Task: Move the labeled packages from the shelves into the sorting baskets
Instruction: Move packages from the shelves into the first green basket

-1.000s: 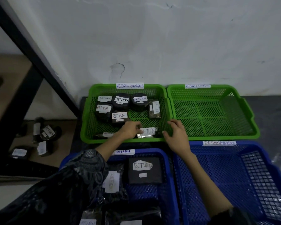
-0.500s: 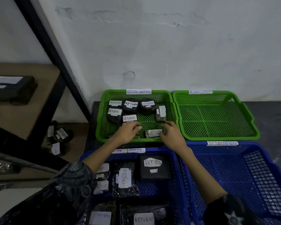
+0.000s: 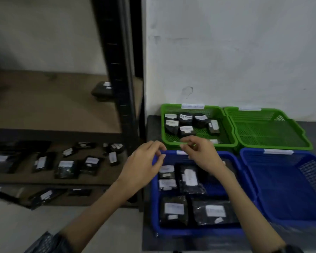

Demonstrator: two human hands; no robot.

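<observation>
Several black packages with white labels (image 3: 185, 119) lie in the left green basket (image 3: 226, 128). More labeled packages (image 3: 190, 177) fill the left blue basket (image 3: 195, 231). Both hands hover empty over the seam between these two baskets. My left hand (image 3: 144, 162) has loosely curled fingers and holds nothing. My right hand (image 3: 202, 152) is also loosely curled and empty, just in front of the green basket's front rim. On the lower shelf (image 3: 102, 177) to the left lie several labeled black packages (image 3: 67, 168). One package (image 3: 102, 89) sits on the upper shelf.
A black shelf post (image 3: 124, 88) stands between the shelves and the baskets. An empty green basket (image 3: 266, 128) and an empty blue basket (image 3: 288, 187) sit to the right. White wall behind. More packages lie on the bottom shelf level (image 3: 46, 195).
Both hands have drawn back out of the green basket, leaving the labeled packet inside it. My view has swung left, bringing the shelves into sight.
</observation>
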